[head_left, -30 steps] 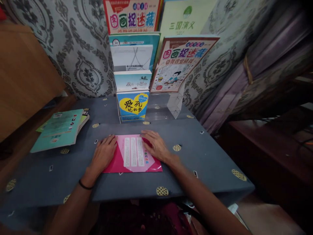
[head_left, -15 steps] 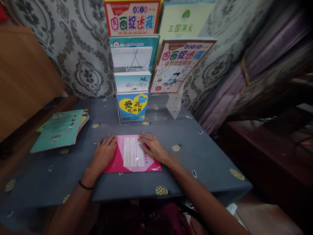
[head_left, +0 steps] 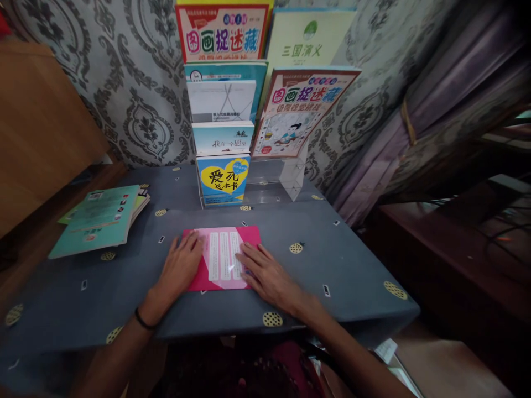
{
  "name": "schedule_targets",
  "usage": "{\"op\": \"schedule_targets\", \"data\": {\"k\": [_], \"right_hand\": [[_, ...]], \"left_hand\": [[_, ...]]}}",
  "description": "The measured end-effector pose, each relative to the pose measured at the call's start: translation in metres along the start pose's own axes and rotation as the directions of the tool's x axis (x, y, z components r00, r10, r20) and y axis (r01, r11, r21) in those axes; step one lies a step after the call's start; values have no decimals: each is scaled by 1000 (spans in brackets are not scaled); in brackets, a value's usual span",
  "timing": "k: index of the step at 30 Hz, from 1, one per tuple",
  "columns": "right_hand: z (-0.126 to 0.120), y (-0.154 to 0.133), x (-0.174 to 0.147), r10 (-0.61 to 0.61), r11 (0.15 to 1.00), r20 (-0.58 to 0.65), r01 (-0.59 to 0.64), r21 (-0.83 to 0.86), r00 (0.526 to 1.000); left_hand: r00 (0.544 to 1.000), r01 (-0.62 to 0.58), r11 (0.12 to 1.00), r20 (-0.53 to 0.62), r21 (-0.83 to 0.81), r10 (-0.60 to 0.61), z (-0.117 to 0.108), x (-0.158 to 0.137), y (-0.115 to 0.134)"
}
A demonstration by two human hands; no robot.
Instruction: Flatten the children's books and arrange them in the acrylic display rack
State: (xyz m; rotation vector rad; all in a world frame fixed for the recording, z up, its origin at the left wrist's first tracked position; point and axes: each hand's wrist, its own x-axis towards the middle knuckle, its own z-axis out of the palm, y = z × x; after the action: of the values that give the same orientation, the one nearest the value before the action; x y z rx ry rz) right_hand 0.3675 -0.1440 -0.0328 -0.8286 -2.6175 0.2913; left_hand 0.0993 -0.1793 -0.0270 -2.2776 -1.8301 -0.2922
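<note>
A pink book (head_left: 224,257) with white text panels lies flat on the table in front of me, turned sideways. My left hand (head_left: 185,262) rests on its left part, fingers stretched out over the cover. On its right part lies my right hand (head_left: 267,271), palm down with the fingers spread, covering some of the print. A dark band (head_left: 145,319) circles my left wrist. Behind the book stands a clear tiered rack (head_left: 292,176) holding several books, with a blue and yellow book (head_left: 223,179) lowest at the left.
A stack of books with a teal cover (head_left: 97,218) lies at the left side of the table (head_left: 332,260), near a wooden panel (head_left: 45,127). A tied purple curtain (head_left: 373,166) hangs at the right. A brown picture book (head_left: 305,113) stands in the rack's right column.
Both hands have slid a little toward me on the book's cover; the right hand has also moved slightly right. The view has shifted slightly.
</note>
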Motion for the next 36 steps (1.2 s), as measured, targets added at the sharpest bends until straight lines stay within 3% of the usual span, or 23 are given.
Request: {"op": "schedule_targets", "data": {"k": [5, 9, 16, 23, 27, 30, 36], "right_hand": [[4, -19, -4, -83, 996, 10, 83, 36, 996], [9, -22, -5, -105, 993, -4, 105, 46, 994], [7, -20, -8, -118, 993, -21, 119, 8, 993], [7, -19, -10, -99, 995, -21, 100, 15, 995], [5, -21, -9, -81, 997, -1, 81, 15, 997], [8, -37, -3, -66, 997, 14, 65, 41, 998], [30, -87, 17, -162, 986, 91, 158, 44, 983]], "left_hand": [[972, -234, 966, -13, -114, 234, -2, -24, 49], [967, -254, 965, -30, -71, 252, -1, -35, 64], [970, -242, 970, -43, -20, 241, -10, -53, 53], [990, -62, 997, -129, -39, 57, -15, -92, 30], [986, -94, 995, -140, -23, 90, -17, -96, 24], [986, -94, 994, -143, -58, 85, -18, -97, 23], [982, -60, 988, -184, -145, 33, -11, -103, 25]]}}
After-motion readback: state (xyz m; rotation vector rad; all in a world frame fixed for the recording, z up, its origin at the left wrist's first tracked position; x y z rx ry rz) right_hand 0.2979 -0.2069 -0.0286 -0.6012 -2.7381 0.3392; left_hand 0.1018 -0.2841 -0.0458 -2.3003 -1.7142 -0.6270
